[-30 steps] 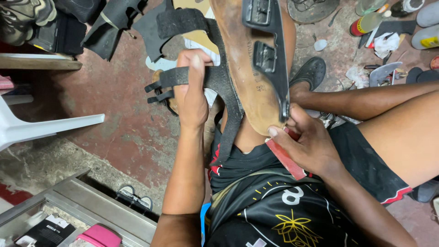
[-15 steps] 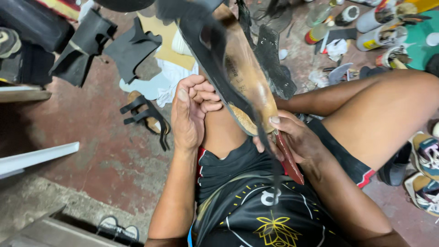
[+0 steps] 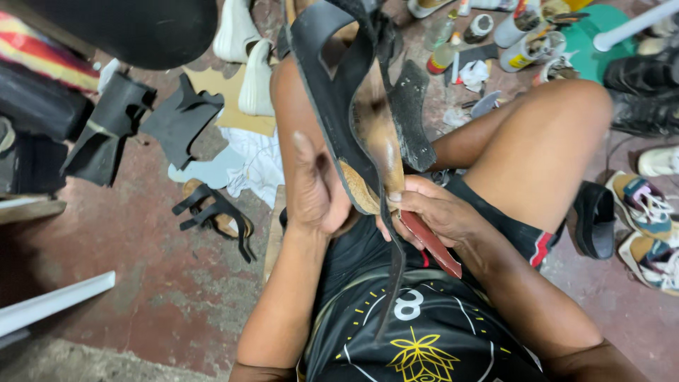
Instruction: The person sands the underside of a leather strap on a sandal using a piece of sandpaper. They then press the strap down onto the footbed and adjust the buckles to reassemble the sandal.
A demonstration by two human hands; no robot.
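Observation:
I hold a sandal (image 3: 368, 134) with a brown cork footbed and black straps upright over my lap, seen edge-on. My left hand (image 3: 315, 187) grips its heel end and black strap from the left. Pressed against the heel's lower edge, my right hand (image 3: 431, 212) holds a red-handled tool (image 3: 433, 244) that angles down toward my right thigh. A loose black strap (image 3: 392, 283) hangs from the sandal over my black shirt.
A matching sandal (image 3: 216, 216) lies on the red concrete floor at left, near black leather pieces (image 3: 180, 120), white cloth and white shoes (image 3: 244, 67). Bottles and cans (image 3: 495, 32) stand at the top right. Several shoes (image 3: 643, 205) lie to the right.
The sandal has turned from showing its footbed to standing edge-on. My left hand shifted from the strap's front to the heel. The view has swung right and closer.

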